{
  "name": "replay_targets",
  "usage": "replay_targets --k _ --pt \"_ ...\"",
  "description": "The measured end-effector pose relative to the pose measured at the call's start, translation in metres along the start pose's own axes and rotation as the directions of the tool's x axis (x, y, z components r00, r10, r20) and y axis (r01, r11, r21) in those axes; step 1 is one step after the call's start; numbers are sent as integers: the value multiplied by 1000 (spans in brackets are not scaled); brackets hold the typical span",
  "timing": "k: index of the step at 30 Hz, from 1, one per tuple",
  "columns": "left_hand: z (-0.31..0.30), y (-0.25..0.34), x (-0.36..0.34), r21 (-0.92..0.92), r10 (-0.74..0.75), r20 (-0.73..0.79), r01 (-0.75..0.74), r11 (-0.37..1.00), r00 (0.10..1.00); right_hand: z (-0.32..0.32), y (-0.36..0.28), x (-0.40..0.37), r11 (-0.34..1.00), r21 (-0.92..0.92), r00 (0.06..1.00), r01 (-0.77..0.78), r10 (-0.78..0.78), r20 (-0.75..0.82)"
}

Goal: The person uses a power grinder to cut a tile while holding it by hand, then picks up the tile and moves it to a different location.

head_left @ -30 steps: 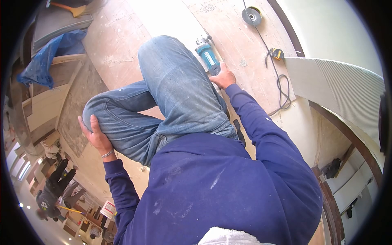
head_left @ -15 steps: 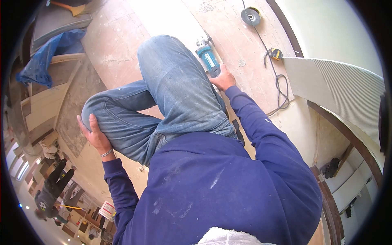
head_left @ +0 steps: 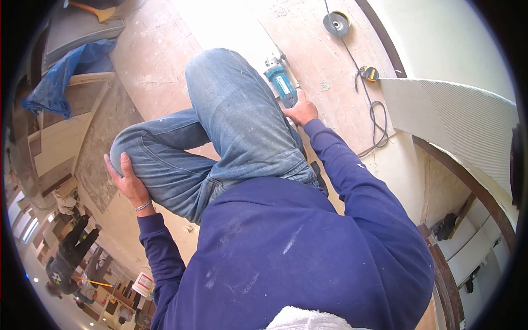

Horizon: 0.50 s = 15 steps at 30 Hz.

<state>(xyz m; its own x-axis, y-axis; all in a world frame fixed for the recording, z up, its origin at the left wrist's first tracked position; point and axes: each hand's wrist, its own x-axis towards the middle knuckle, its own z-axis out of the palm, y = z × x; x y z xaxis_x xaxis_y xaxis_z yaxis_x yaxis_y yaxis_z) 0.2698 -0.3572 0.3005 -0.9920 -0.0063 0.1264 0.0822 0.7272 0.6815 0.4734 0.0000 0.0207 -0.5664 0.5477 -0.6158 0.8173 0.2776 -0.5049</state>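
Note:
My right hand [head_left: 302, 109] is wrapped round the rear end of a teal power tool [head_left: 283, 84] with a metal head at its far end. The tool is beside my raised knee, along the edge of a bright white strip [head_left: 220, 25]. The exact kind of tool is hard to make out, and part of its grip is hidden by my fingers. My left hand [head_left: 132, 184] rests on the side of my other bent knee [head_left: 129, 144], thumb and fingers spread, holding nothing.
A grey disc [head_left: 334, 25], a black cord [head_left: 376, 124] and a yellow-and-black tape measure [head_left: 369, 73] lie on the board at right. Beyond is a curved ribbed panel [head_left: 456, 113]. Blue sheeting [head_left: 66, 80] hangs at left. Another person [head_left: 69, 258] is at lower left.
The power tool and my right hand have shifted very slightly, a little toward me and to the right. My left hand stays on the knee.

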Motion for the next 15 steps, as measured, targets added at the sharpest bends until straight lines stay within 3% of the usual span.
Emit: replay_targets --k 15 --pt "-1 -4 1 -33 -10 4 10 999 1000 9 14 -16 999 28 999 -30 31 -35"
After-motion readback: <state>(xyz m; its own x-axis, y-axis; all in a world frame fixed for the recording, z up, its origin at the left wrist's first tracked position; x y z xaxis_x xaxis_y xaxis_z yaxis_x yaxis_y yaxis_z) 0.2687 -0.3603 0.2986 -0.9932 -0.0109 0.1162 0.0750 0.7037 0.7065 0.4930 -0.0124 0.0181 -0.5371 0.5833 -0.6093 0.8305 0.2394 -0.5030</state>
